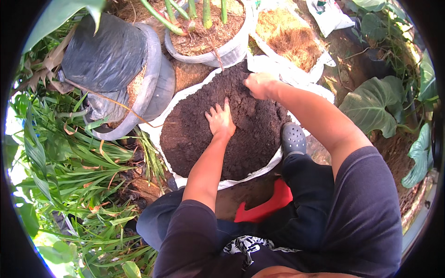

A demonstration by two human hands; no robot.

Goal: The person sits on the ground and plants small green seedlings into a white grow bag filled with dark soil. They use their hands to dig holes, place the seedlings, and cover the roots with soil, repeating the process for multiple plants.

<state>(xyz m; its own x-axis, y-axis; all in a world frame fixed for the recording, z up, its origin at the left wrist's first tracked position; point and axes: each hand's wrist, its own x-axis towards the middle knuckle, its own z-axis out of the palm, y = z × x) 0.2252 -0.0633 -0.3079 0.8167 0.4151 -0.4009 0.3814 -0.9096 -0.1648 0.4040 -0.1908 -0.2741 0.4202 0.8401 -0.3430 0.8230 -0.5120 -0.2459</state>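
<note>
A heap of dark, crumbly soil (194, 149) fills an opened white sack (250, 180) spread on the ground before me. My left hand (221, 121) rests palm down on the middle of the heap, its fingers spread and nothing gripped. At the far right side of the soil is my right hand (260, 85), its fingers curled in. It lies right beside a folded white flap (260, 64) of sacking; whether the fingers hold the flap or some soil is hidden.
Beyond the soil stands a grey pot (222, 55) with thick green stems (207, 14). Leftward, another grey pot (163, 87) leans, with a black plastic sheet (107, 55). Coconut-like fibre (288, 38) fills another sack. My grey clog (294, 139) touches the soil's right edge; red plastic (267, 205) lies below me.
</note>
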